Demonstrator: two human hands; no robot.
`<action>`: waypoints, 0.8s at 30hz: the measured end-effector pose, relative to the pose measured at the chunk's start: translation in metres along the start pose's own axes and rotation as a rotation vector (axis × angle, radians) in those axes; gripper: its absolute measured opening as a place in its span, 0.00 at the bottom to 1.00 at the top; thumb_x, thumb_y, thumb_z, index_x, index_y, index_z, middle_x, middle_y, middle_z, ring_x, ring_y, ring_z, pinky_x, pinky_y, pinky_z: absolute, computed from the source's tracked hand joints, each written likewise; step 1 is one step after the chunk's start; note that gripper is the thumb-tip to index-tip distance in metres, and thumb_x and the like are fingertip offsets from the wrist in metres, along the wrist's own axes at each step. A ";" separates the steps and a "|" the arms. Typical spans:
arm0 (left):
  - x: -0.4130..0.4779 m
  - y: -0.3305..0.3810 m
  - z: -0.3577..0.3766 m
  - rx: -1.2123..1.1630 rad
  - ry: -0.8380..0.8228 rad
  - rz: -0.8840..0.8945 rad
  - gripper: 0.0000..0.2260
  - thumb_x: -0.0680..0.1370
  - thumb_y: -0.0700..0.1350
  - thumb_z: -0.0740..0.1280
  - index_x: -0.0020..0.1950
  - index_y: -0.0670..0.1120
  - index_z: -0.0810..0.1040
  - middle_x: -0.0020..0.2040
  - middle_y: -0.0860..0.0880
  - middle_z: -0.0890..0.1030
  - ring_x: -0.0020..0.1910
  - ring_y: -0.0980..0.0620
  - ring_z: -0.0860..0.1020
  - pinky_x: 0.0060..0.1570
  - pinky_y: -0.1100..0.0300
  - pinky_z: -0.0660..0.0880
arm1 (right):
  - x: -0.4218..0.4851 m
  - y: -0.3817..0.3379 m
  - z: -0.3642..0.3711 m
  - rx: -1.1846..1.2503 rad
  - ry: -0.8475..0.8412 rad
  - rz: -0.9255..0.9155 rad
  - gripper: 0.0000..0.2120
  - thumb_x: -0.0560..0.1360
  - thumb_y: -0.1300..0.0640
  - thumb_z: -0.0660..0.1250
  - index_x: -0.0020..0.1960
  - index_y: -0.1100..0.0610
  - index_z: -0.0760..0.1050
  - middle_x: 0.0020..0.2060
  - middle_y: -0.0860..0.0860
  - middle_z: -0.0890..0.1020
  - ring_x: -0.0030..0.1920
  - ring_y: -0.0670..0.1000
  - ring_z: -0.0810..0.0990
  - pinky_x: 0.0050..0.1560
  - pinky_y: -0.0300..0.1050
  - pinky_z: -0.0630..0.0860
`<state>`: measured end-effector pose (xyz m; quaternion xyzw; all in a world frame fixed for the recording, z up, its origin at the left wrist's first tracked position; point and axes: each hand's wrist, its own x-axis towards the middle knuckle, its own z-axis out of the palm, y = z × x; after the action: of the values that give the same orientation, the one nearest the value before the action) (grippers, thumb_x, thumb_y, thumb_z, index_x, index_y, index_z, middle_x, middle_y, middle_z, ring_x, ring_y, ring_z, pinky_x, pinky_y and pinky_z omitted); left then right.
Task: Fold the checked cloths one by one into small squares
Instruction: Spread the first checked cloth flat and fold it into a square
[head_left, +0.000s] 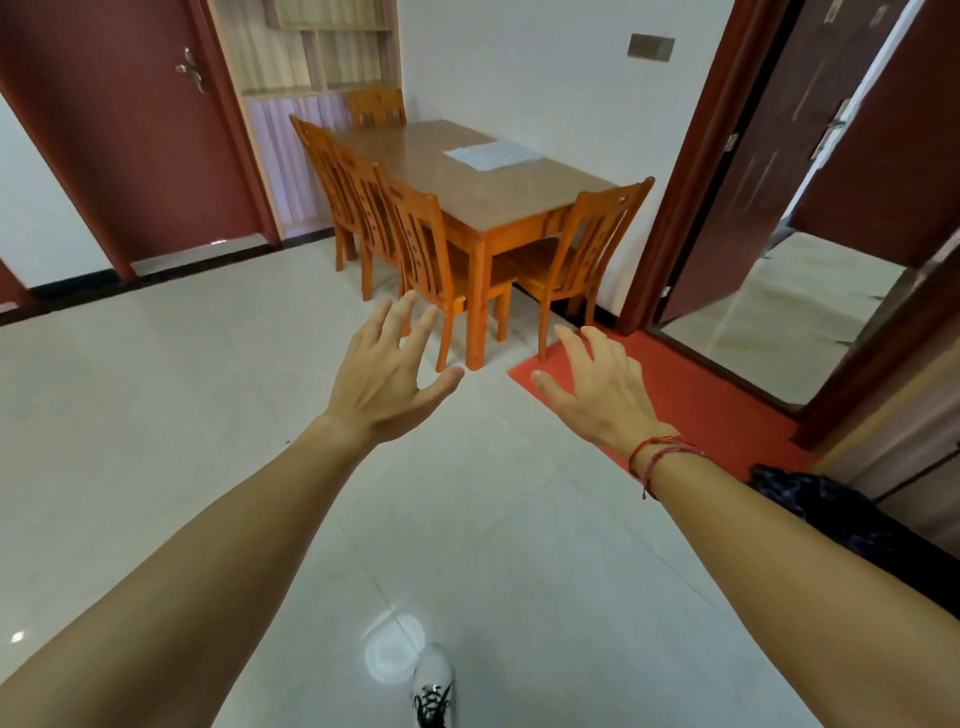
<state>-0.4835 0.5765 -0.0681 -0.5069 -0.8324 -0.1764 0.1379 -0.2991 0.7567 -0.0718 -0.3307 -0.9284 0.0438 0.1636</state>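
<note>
Reaching forward, bare left hand (387, 371) and right hand (597, 387) with red wrist cord, fingers spread, holding nothing. Pale checked cloth (491, 155), flat, at far right edge of orange wooden dining table (467, 192), well beyond both; right hand likely nearer. Glossy tiled floor (208, 415); red mat (701, 395).

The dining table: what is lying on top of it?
On the table lies one pale flat cloth or stack, near the wall side. Its pattern and layer count are too small to tell. Nothing else shows on top.
</note>
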 end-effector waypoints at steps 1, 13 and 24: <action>0.014 -0.008 0.007 0.003 -0.002 -0.002 0.37 0.76 0.69 0.48 0.78 0.48 0.58 0.79 0.44 0.56 0.78 0.41 0.53 0.73 0.45 0.56 | 0.016 0.001 0.007 0.003 -0.007 0.002 0.31 0.76 0.36 0.55 0.75 0.49 0.59 0.69 0.53 0.66 0.67 0.57 0.65 0.65 0.55 0.63; 0.213 -0.113 0.095 -0.022 -0.037 0.024 0.36 0.77 0.70 0.49 0.78 0.48 0.58 0.79 0.44 0.57 0.77 0.43 0.53 0.74 0.45 0.57 | 0.223 0.004 0.074 0.011 -0.032 0.064 0.32 0.77 0.37 0.56 0.76 0.49 0.56 0.73 0.55 0.62 0.71 0.58 0.61 0.68 0.56 0.60; 0.368 -0.158 0.178 -0.019 -0.048 0.042 0.36 0.77 0.69 0.51 0.78 0.48 0.58 0.78 0.44 0.59 0.76 0.42 0.57 0.73 0.46 0.57 | 0.387 0.055 0.133 0.059 -0.034 0.098 0.32 0.76 0.37 0.56 0.76 0.48 0.55 0.72 0.53 0.63 0.70 0.57 0.63 0.65 0.55 0.65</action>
<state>-0.7980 0.8792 -0.1022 -0.5297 -0.8229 -0.1692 0.1166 -0.5923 1.0461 -0.1008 -0.3700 -0.9120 0.0847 0.1553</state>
